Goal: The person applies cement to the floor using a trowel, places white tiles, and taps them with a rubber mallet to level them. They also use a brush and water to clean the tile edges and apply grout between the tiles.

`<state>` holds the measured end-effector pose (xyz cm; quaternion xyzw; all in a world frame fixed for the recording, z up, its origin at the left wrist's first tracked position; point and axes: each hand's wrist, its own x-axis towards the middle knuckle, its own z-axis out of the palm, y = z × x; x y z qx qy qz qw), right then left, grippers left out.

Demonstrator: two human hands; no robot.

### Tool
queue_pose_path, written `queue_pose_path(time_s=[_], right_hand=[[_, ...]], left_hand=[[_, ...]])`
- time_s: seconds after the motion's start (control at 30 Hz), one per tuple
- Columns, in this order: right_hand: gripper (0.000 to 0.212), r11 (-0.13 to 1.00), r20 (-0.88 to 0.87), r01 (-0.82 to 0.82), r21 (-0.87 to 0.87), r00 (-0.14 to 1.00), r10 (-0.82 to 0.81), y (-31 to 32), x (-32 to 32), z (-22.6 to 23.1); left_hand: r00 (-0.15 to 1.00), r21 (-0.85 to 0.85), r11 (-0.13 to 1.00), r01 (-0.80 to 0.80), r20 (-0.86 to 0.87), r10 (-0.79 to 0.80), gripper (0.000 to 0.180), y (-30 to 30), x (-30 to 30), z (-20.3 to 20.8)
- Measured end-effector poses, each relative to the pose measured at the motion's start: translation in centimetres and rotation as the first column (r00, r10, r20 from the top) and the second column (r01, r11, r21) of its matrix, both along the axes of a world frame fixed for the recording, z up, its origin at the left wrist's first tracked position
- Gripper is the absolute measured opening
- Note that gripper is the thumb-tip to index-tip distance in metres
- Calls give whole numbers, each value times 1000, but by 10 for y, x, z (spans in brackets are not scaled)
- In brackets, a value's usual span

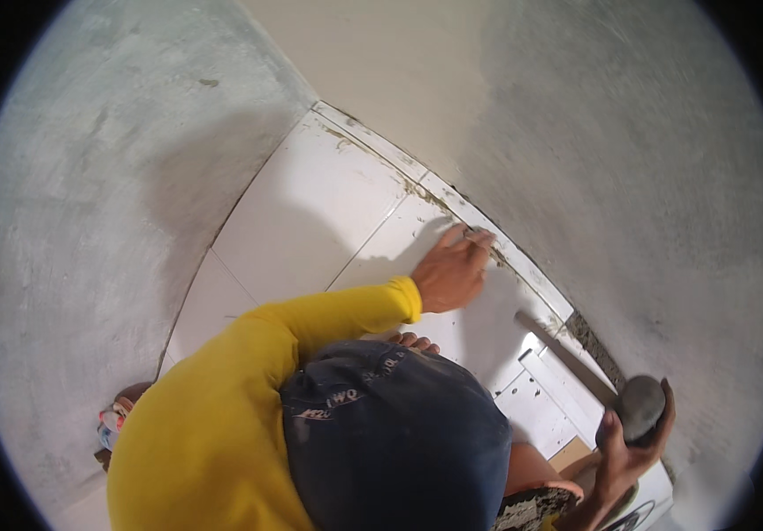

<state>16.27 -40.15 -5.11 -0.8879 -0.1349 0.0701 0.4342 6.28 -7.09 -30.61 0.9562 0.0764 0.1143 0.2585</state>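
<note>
My left hand (pixel 456 268), at the end of a yellow sleeve, reaches over the white floor tiles (pixel 293 221). Its fingers are apart and bent, the tips touching the joint beside a narrow white skirting tile strip (pixel 532 281) at the wall's foot. Whether a small bit lies between the fingertips is unclear. At the right, my right hand (pixel 633 456) grips a mallet (pixel 642 405) by its rounded grey head. The mallet's handle points up and left over the floor. Mortar smears (pixel 425 195) line the joint near my left hand.
Grey plastered walls (pixel 629 159) rise on both sides. A dark cap (pixel 394 434) hides much of the lower middle, with toes (pixel 417 342) showing above it. An orange bucket (pixel 536 469) with mortar stands below my right hand, near loose white tile pieces (pixel 540 403).
</note>
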Motion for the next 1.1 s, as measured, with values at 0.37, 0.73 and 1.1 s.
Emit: queue_pose_path(time_s=[0.37,0.73,1.1], right_hand=[[115,1000,-134,-7,-3,991,7,29,-6,-4],[101,975,167,-171,143,975,147,127,-27,-39],[101,925,468,-368,-90,805,366,195,-22,-88]], left_hand=[[979,204,960,-193,-29,203,59,125,-37,11],[947,-45,946,-322,-5,322,61,112,-65,7],[965,77,963,-259,-15,261,69,137,-66,2]])
